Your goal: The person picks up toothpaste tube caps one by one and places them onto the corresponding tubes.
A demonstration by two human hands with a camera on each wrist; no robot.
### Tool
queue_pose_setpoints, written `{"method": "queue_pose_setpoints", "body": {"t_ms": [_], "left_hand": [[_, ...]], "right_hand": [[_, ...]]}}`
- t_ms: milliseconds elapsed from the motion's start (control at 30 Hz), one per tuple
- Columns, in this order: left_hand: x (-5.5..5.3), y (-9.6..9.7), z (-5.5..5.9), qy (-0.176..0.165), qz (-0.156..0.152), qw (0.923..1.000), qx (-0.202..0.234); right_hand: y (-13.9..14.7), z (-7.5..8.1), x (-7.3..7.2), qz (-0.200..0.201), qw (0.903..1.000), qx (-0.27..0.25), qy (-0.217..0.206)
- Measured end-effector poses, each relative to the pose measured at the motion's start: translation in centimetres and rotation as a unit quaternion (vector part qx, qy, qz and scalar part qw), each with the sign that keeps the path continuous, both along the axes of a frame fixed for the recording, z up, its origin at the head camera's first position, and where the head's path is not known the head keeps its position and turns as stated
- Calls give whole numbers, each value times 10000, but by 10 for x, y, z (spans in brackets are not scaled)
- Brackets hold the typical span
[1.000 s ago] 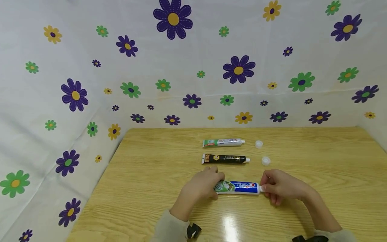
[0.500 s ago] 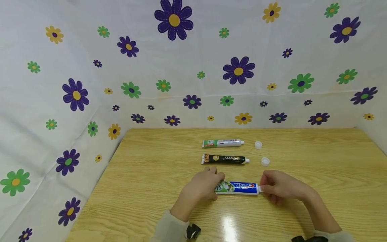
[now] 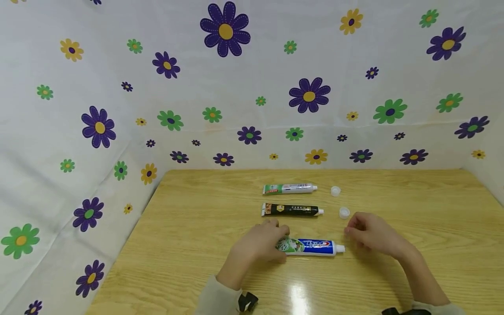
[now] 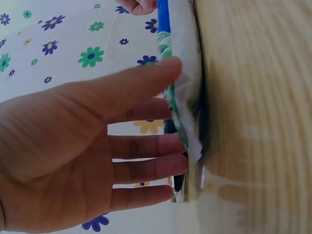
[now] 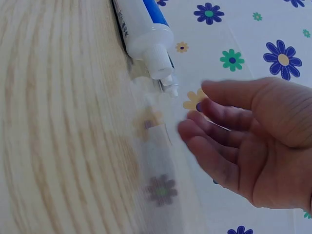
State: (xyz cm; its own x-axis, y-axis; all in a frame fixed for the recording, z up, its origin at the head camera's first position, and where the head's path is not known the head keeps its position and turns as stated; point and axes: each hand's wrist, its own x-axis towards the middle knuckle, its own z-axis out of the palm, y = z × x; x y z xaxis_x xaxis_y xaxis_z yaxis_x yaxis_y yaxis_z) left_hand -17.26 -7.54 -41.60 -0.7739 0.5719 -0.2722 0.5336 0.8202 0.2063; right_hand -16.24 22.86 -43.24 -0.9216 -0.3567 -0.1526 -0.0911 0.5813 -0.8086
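Note:
A blue, green and white toothpaste tube [image 3: 315,247] lies flat on the table, its white cap [image 3: 340,249] pointing right. My left hand [image 3: 257,245] is around the tube's flat tail end. In the left wrist view its fingers lie nearly straight, with the thumb on one side of the tube and the fingertips [image 4: 173,144] on the other. To the right of the cap, apart from it, my right hand [image 3: 376,234] hovers with loosely bent fingers. Nothing shows between those fingers in the right wrist view.
Behind lie a black toothpaste tube [image 3: 292,210] and, farther back, a green-and-white one [image 3: 289,188], both with bare white nozzles pointing right. Two small translucent caps [image 3: 344,213] sit to their right. A flowered cloth [image 3: 244,100] hangs behind the wooden table [image 3: 189,218].
My right hand has let go of the blue tube's cap and moved right and a little back. My left hand's grip on the tail has loosened, the thumb spreading away.

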Motion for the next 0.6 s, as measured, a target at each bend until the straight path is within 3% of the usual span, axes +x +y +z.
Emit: {"method": "queue_pose_setpoints", "body": {"t_ms": [133,233,367,600], "left_hand": [[-6,-9,1,122,91,9983,557],[-12,-15,5,332,164,9952,910],[-22,-17,10,635,142,9925,1038],[-54,-4,7,1060,10,9928,549]], "right_hand": [[-2,1,0,-820,9946,215,602],[-2,1,-1,-1097,9892,450,866],[-2,1,-5,-1097,9867,765,927],[0,-2,-14,-961,9856,1161,763]]}}
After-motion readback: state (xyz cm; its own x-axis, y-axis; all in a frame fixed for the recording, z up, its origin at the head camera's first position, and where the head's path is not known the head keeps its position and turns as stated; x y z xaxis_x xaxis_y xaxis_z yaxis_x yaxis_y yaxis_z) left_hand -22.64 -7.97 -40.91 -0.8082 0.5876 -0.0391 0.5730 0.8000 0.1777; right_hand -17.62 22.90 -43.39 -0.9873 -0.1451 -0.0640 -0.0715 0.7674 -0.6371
